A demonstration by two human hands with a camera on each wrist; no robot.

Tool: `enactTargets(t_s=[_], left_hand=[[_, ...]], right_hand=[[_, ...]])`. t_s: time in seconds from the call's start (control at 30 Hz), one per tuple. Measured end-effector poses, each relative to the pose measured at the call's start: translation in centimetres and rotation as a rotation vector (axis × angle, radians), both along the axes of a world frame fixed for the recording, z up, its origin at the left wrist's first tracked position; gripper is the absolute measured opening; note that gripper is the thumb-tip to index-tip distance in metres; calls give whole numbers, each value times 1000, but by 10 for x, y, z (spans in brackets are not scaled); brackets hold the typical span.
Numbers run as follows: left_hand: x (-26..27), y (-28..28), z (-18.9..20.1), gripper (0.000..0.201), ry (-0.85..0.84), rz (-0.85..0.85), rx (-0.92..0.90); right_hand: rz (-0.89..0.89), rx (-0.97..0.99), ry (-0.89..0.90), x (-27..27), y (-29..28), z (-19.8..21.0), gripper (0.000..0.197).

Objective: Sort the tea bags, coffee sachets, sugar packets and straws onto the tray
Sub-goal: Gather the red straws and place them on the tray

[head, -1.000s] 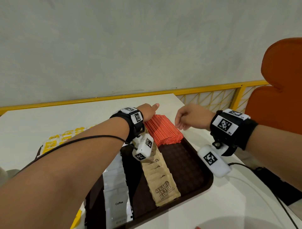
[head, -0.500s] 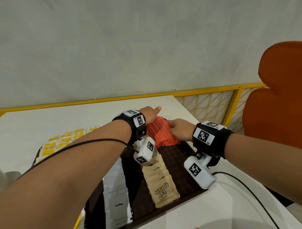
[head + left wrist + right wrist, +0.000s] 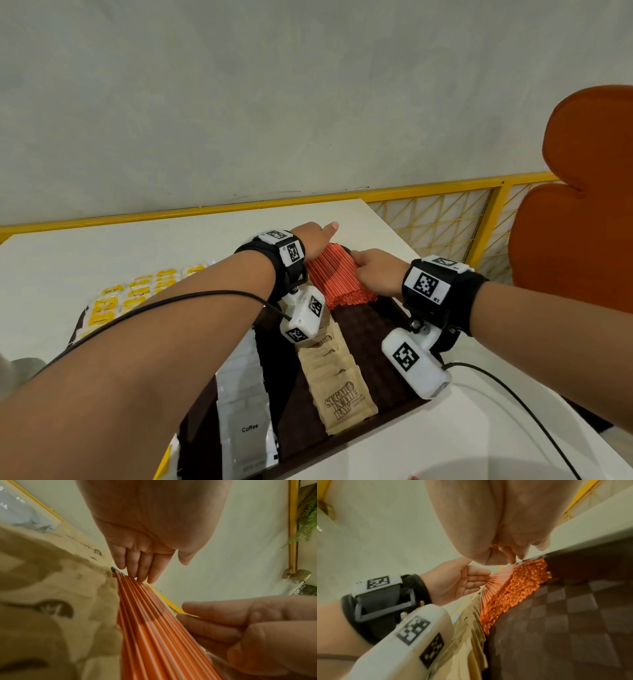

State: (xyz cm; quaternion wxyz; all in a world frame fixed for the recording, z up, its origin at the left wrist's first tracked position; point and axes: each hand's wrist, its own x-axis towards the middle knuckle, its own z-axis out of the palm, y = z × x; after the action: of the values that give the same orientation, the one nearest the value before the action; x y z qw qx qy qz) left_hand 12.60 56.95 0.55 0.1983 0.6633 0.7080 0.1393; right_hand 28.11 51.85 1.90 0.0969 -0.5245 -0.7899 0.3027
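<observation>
Both hands now bracket the straws [image 3: 337,277] at the tray's [image 3: 383,346] far right corner: the right hand [image 3: 375,274] has come in from the side, fingers curled against them; the left hand [image 3: 317,236] lies flat, fingers together. Squaring the bundle looks like the closing step.

The straws [image 3: 337,279] look like smooth, thin orange plastic. The sugar packets [image 3: 337,383] are matt brown paper. The coffee sachets [image 3: 246,425] are smooth white, a bit shiny. The tray [image 3: 373,346] is dark brown with a rough checked top. The table [image 3: 137,253] is smooth and white.
</observation>
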Motion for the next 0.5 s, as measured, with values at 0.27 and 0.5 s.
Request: enactTargets(t_s=[0.27,0.5], left_hand=[[-1,-1,0,57,20,-8,29],[7,-18,12,54,-30,22,60]], right_hand=[[-132,-46,22,12,6,0,37],[-142,-64,13,10,-10,3,39]])
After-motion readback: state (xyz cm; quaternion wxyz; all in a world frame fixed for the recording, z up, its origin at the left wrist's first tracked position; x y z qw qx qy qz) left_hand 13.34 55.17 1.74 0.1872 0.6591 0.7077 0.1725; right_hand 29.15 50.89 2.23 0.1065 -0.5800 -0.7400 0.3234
